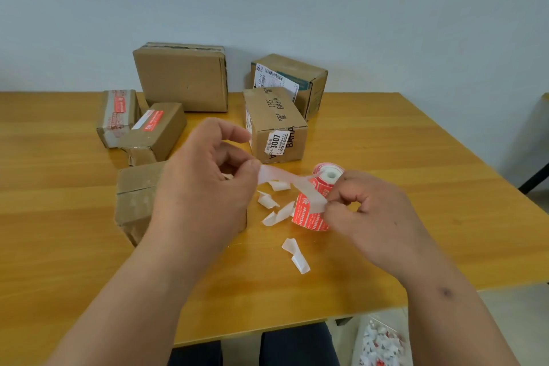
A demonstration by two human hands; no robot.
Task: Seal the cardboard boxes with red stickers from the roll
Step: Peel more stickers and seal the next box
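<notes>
Both hands, left hand [205, 178] and right hand [365, 205], pinch a white backing strip [285, 180] above the sticker roll [315, 205].

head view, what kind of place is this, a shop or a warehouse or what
Probably a small office or back room used for packing parcels, not a warehouse. Used cardboard boxes with shipping labels sit on a plain wooden table against a bare wall, beside a roll of red stickers.

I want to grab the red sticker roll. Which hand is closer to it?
Right. The right hand is against the sticker roll, partly covering it; the left hand is off to its left.
</notes>
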